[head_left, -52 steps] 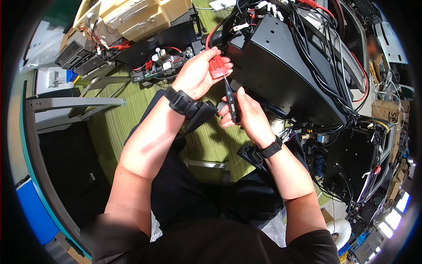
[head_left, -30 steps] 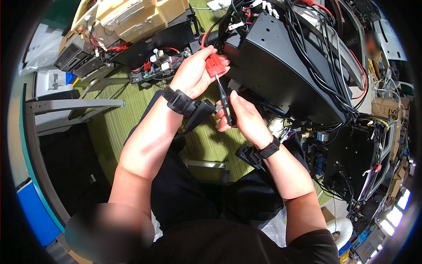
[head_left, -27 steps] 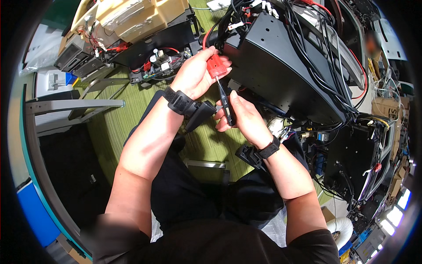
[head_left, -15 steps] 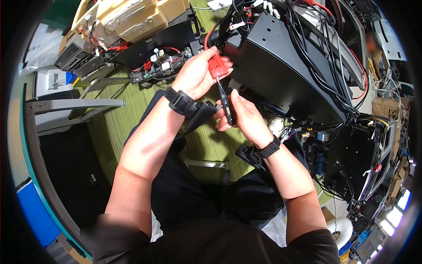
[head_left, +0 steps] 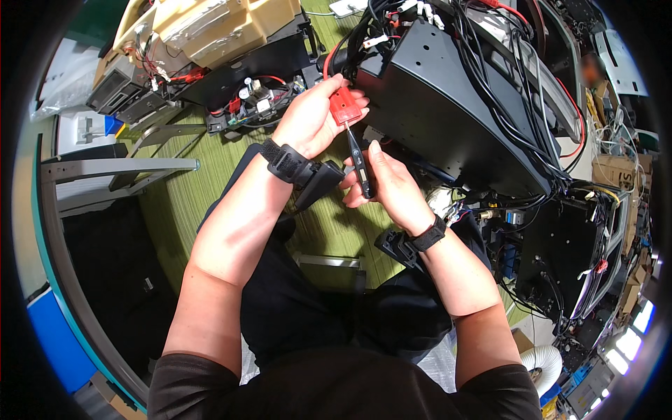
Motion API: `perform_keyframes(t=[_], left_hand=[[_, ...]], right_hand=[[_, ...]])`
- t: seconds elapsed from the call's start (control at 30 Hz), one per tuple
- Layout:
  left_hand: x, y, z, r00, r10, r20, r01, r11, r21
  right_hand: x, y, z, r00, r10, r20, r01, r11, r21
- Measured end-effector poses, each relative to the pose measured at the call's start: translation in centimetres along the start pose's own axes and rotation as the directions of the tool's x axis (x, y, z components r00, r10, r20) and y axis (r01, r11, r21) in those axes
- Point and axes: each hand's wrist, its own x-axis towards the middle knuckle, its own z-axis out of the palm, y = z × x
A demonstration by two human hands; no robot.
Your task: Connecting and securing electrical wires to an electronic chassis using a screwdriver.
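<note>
A red power connector (head_left: 344,106) with a red cable leading up from it rests across the fingers of my left hand (head_left: 313,120), the thumb pressed along its side. My right hand (head_left: 393,183) grips a slim black multimeter probe-like tool (head_left: 359,164), its grip pinched between thumb and fingers. The tool's thin metal tip touches, or nearly touches, the connector's near end; how deep it sits cannot be told. Both wrists wear black straps with a black device. Just right of the connector stands a large black metal box (head_left: 448,105).
Black cables (head_left: 483,84) drape over the box. A cream plastic-bodied machine (head_left: 210,28) with exposed wiring stands at the upper left. A metal frame leg (head_left: 119,166) juts in from the left. Another black unit with loose wires (head_left: 553,259) is at the right, above green carpet (head_left: 175,224).
Both hands keep nearly the same pose. The connector has shifted very slightly left, with the tool still at its near end.
</note>
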Motion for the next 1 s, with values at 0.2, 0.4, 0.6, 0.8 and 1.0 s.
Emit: perform_keyframes(t=[0.2, 0.4, 0.6, 0.8, 1.0], left_hand=[[-0.1, 0.0, 0.1, 1.0, 0.004, 0.0, -0.004, 1.0, 0.001], [0.0, 0.0, 0.2, 1.0, -0.005, -0.007, 0.005, 1.0, -0.003], [0.1, 0.2, -0.2, 1.0, 0.002, 0.009, -0.002, 1.0, -0.011], [0.7, 1.1, -0.6, 0.992, 0.07, -0.104, -0.072, 0.997, -0.012], [1.8, 2.3, -1.3, 0.955, 0.197, -0.222, -0.208, 0.978, -0.028]], right_hand=[[0.0, -0.1, 0.0, 1.0, 0.021, 0.004, -0.021, 1.0, 0.011], [0.1, 0.0, -0.3, 1.0, -0.019, 0.007, 0.019, 1.0, -0.013], [0.1, 0.2, 0.0, 1.0, 0.009, 0.011, -0.009, 1.0, -0.004], [0.4, 0.2, -0.3, 1.0, 0.023, 0.002, -0.023, 1.0, -0.011], [0.2, -0.1, -0.3, 0.998, 0.049, 0.039, -0.051, 0.997, 0.055]])
